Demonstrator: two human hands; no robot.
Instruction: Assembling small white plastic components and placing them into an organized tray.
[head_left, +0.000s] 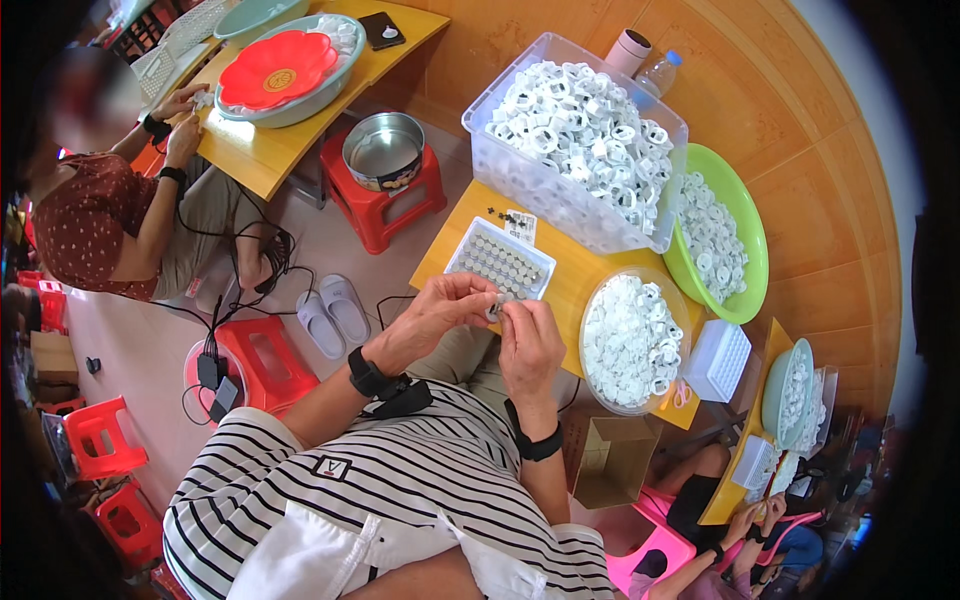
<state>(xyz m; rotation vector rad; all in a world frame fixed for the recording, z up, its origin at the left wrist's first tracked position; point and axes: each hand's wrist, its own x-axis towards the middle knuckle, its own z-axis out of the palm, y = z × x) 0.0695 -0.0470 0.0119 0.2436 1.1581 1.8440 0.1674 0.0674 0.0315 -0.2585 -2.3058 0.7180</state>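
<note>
Nearest: left hand [455, 308] pinches a small pale part [494, 312] between thumb and fingertips; right hand [532, 345] grips the same part from the right. Part's up in front of the body, by the yellow table's [573, 268] near edge. Fingers cover most of it, so can't tell how it's seated. Slip risk: small piece, fingertip-only hold; could drop to lap or floor.

Just beyond: white tray [515, 241] of round pieces [492, 257]. Shallow, close to the knuckles; a wrist bump could scatter the rows.

Right: round tub [622, 408] of white parts, near the table edge; an elbow could knock it.

Far: clear bin [540, 200], heaped; top pieces could roll off if jostled. Green basin [752, 285], far right, looks tilted; a nudge might tip it.
</note>
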